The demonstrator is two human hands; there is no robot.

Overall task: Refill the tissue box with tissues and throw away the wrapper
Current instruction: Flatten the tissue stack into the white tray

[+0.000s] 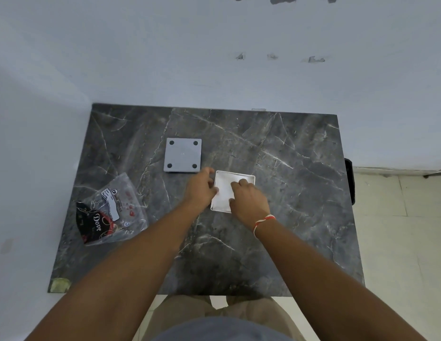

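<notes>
1. Marble table (276, 193): dark, veined, bears all items.
2. Wrapper (111, 210): clear plastic, emptied, at 9 o'clock, well apart from both hands. "Dove" legible; white label text too small to read.
3. Tissue box (236, 177): white, square, no long axis, open side up, tissues inside, table ctr.
4. Base plate (182, 155): grey, 4 dark feet up, at 11 o'clock of box; left hand nearer.
5. Left hand (201, 187): fingers curled onto box's 9 o'clock rim.
6. Right hand (249, 200): fingers together, pressing tissues down.
</notes>
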